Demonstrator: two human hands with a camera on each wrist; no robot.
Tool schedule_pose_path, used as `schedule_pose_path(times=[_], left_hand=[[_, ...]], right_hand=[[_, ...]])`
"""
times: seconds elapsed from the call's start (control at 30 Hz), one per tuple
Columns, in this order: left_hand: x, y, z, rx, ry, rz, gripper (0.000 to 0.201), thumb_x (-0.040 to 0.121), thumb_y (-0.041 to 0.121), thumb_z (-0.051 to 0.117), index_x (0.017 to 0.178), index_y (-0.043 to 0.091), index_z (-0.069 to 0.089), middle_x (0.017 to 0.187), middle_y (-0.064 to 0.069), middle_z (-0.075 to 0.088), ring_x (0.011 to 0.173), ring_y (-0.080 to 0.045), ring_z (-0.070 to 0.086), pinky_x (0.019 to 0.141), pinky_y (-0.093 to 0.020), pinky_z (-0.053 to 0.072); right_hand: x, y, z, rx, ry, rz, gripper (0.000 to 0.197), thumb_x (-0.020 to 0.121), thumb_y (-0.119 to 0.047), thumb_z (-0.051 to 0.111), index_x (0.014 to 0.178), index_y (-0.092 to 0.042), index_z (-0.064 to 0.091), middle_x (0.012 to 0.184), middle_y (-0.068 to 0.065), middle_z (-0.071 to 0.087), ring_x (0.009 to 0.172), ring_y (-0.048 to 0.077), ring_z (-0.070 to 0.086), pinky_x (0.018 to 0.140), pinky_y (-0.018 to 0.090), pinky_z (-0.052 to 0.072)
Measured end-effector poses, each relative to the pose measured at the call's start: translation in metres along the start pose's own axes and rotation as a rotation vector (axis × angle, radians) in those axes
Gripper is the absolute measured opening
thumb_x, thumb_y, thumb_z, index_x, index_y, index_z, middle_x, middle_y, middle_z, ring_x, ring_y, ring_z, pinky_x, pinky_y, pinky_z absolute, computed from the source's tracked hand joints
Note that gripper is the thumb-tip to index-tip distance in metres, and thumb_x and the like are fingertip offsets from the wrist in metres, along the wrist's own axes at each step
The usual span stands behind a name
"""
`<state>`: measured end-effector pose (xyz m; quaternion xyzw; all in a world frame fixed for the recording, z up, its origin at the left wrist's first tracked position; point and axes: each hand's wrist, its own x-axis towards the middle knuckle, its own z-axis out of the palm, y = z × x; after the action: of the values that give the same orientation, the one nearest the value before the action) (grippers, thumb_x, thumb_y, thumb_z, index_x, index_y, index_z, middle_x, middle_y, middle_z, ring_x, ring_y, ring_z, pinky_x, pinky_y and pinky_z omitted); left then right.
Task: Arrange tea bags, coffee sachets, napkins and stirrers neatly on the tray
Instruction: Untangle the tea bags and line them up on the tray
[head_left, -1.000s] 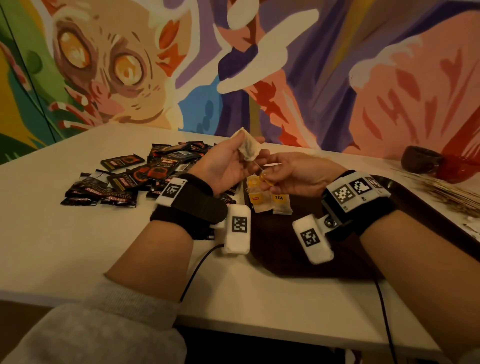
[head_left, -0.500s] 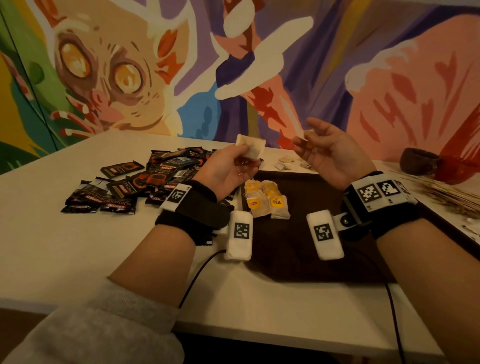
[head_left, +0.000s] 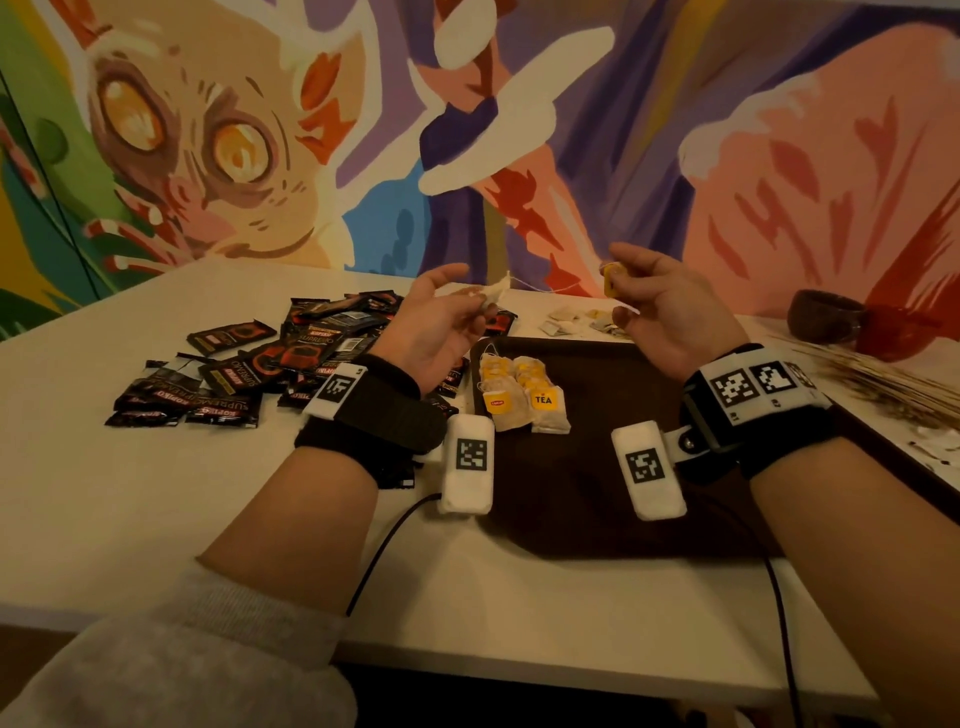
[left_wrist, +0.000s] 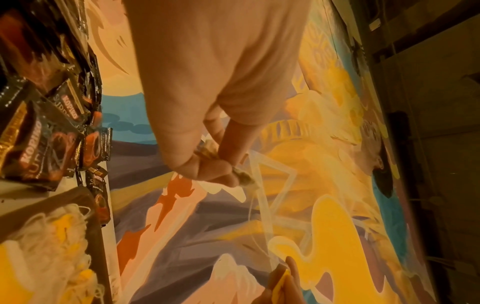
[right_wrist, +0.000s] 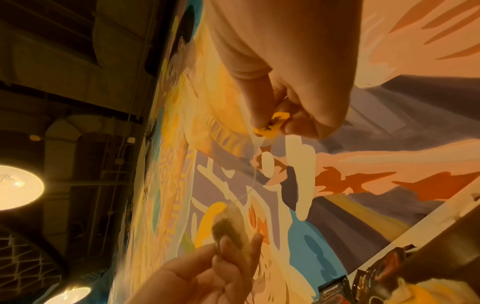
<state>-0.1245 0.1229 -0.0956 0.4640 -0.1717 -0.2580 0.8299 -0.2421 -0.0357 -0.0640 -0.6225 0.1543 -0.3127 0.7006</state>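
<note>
My left hand (head_left: 457, 317) pinches a pale tea bag (head_left: 493, 299) between thumb and fingers above the table; the left wrist view shows the tea bag (left_wrist: 241, 176) at my fingertips. My right hand (head_left: 631, 293) pinches that bag's yellow tag (head_left: 610, 280), also plain as the yellow tag (right_wrist: 272, 125) in the right wrist view. A thin string (head_left: 545, 287) runs stretched between the two hands. Below them lies the dark brown tray (head_left: 597, 478), with several tea bags (head_left: 522, 400) in neat rows at its far left corner.
A heap of black coffee sachets (head_left: 260, 364) lies left of the tray. Loose tea bags (head_left: 576, 322) sit beyond the tray's far edge. A dark bowl (head_left: 826, 317) and a bundle of thin stirrers (head_left: 883, 379) are at the right. A painted wall stands behind the table.
My hands have drawn apart, the right one moving up and to the right with the tag. The string, slack and short before, is now pulled out between them.
</note>
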Motion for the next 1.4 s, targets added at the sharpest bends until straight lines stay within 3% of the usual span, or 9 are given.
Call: schedule_pose_path(times=[0.27,0.4,0.5,0.63,0.83,0.97,1.1,1.27,1.4], left_hand=[[0.001,-0.001,0.000,-0.062,-0.067,-0.049,0.019,0.096,-0.001,0.043,0.099,0.003,0.062,0.098,-0.011,0.062,0.084,-0.013,0.060,0.066,-0.015,0.053],[0.002,-0.002,0.000,-0.080,-0.042,-0.056,0.020,0.094,-0.002,0.042,0.102,0.002,0.060,0.104,-0.011,0.060,0.086,-0.014,0.058,0.073,-0.018,0.052],[0.002,-0.002,0.002,0.109,-0.028,0.032,0.023,0.091,-0.006,0.050,0.106,0.008,0.059,0.097,-0.004,0.064,0.086,-0.010,0.061,0.068,-0.018,0.053],[0.002,-0.006,0.000,0.235,-0.037,0.092,0.041,0.083,-0.014,0.057,0.119,0.006,0.056,0.099,-0.001,0.063,0.087,-0.009,0.062,0.067,-0.017,0.054],[0.000,-0.006,-0.003,0.192,-0.057,0.092,0.037,0.086,-0.009,0.057,0.120,0.007,0.057,0.103,-0.003,0.064,0.088,-0.008,0.064,0.069,-0.016,0.053],[0.001,-0.003,-0.001,-0.008,-0.080,0.044,0.033,0.089,-0.014,0.047,0.113,0.007,0.056,0.105,-0.008,0.061,0.086,-0.012,0.064,0.067,-0.016,0.055],[0.004,-0.002,0.000,-0.157,-0.118,-0.007,0.045,0.091,-0.016,0.042,0.131,0.003,0.044,0.105,-0.013,0.062,0.085,-0.017,0.066,0.066,-0.023,0.057],[0.001,-0.002,0.002,-0.053,-0.179,-0.049,0.048,0.090,-0.017,0.041,0.132,0.004,0.044,0.105,-0.012,0.061,0.085,-0.016,0.063,0.072,-0.024,0.055],[-0.001,0.000,0.002,0.073,-0.206,-0.116,0.042,0.092,-0.008,0.045,0.132,0.005,0.048,0.101,-0.007,0.062,0.083,-0.012,0.058,0.066,-0.020,0.051]], right_hand=[[-0.001,-0.002,0.015,0.037,-0.105,-0.016,0.024,0.088,0.006,0.052,0.096,-0.014,0.064,0.114,0.008,0.060,0.085,0.011,0.059,0.063,0.018,0.047],[-0.002,-0.009,0.013,0.293,-0.094,-0.077,0.027,0.090,0.010,0.045,0.090,-0.012,0.061,0.085,0.003,0.067,0.072,0.012,0.062,0.061,0.019,0.051],[-0.003,-0.016,0.009,0.385,-0.115,-0.114,0.029,0.091,0.012,0.042,0.089,-0.011,0.059,0.066,-0.002,0.067,0.065,0.010,0.062,0.062,0.020,0.051],[-0.006,-0.021,0.008,0.241,-0.136,-0.128,0.029,0.090,0.009,0.045,0.089,-0.015,0.061,0.070,-0.007,0.069,0.069,0.006,0.065,0.063,0.020,0.051],[-0.013,-0.017,0.022,0.045,-0.154,-0.035,0.022,0.086,0.006,0.055,0.089,-0.013,0.065,0.090,0.002,0.065,0.080,0.012,0.065,0.062,0.018,0.053],[-0.016,-0.007,0.038,0.038,-0.150,0.065,0.021,0.084,0.012,0.054,0.086,-0.008,0.059,0.084,0.006,0.062,0.072,0.014,0.064,0.058,0.020,0.056],[-0.018,0.003,0.048,0.047,-0.148,0.136,0.021,0.084,0.012,0.055,0.094,-0.007,0.056,0.083,0.009,0.062,0.069,0.015,0.062,0.055,0.018,0.054],[-0.012,0.010,0.057,0.023,-0.148,0.196,0.031,0.085,0.009,0.056,0.115,0.001,0.056,0.082,0.010,0.064,0.062,0.012,0.061,0.053,0.016,0.053],[-0.003,0.013,0.055,-0.172,-0.124,0.180,0.015,0.085,0.005,0.060,0.100,0.000,0.062,0.081,0.007,0.064,0.065,0.010,0.060,0.052,0.016,0.051]])
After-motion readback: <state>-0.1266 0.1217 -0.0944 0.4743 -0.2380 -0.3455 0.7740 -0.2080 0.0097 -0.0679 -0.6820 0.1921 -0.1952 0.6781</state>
